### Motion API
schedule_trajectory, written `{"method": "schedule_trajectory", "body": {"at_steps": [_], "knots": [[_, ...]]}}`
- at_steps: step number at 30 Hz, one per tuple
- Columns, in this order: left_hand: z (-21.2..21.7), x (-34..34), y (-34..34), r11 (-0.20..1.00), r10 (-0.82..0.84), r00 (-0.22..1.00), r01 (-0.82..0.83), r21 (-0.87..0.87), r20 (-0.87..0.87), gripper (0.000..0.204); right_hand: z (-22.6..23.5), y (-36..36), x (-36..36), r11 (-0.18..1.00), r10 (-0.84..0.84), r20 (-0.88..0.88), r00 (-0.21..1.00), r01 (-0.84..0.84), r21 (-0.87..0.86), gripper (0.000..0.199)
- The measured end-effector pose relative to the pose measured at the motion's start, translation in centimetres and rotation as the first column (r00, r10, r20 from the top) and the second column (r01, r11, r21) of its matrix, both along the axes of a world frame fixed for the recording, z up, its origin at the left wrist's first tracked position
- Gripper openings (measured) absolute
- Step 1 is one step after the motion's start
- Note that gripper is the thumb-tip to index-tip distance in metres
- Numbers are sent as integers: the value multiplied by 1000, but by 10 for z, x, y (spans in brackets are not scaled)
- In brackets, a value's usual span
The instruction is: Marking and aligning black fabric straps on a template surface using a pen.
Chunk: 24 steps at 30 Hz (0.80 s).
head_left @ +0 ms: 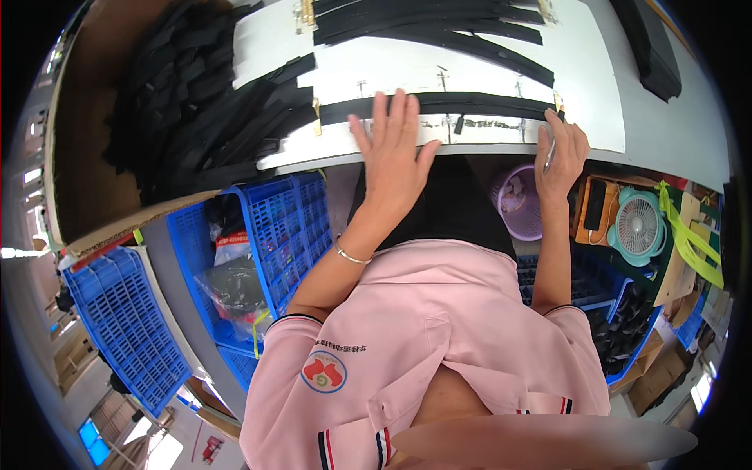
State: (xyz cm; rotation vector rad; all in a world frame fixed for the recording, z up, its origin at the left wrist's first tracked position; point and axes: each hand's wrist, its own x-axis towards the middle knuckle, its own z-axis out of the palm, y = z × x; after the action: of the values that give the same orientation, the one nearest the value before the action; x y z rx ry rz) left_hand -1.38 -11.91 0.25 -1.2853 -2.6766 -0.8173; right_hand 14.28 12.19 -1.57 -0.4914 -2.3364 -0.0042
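Note:
A long black strip (470, 105) lies stretched across a white board (580, 70) at the table's near edge, held at both ends by small brass clips (316, 116). My left hand (394, 149) lies flat with fingers spread on the strip's middle. My right hand (561, 157) is at the strip's right end and holds a thin silver pen-like tool (551, 150). More black strips (439, 23) lie clamped further back on the board.
A big heap of black strips (196, 102) fills a cardboard tray on the left. Below the table stand blue plastic crates (274, 235), a purple basket (521, 204), a small teal fan (638, 223) and cardboard boxes at the right.

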Motion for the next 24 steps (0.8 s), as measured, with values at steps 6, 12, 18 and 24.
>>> {"method": "schedule_trajectory", "body": {"at_steps": [6, 12, 18, 24], "knots": [[-9, -24, -54, 984, 181, 984, -181, 1, 0, 71, -6, 0, 0, 1000, -13, -36, 999, 14, 6, 31], [-13, -31, -59, 981, 181, 982, -177, 73, -55, 67, 21, -9, -17, 998, -16, 18, 1000, 17, -54, 24], [-17, -30, -58, 975, 199, 976, -188, 119, -89, 67, 52, -76, -85, 525, 86, -262, 961, -268, -808, 23], [-16, -29, -55, 967, 211, 974, -197, 158, -76, 66, 45, -122, -158, 296, 290, -332, 898, -414, -861, 23]]}}
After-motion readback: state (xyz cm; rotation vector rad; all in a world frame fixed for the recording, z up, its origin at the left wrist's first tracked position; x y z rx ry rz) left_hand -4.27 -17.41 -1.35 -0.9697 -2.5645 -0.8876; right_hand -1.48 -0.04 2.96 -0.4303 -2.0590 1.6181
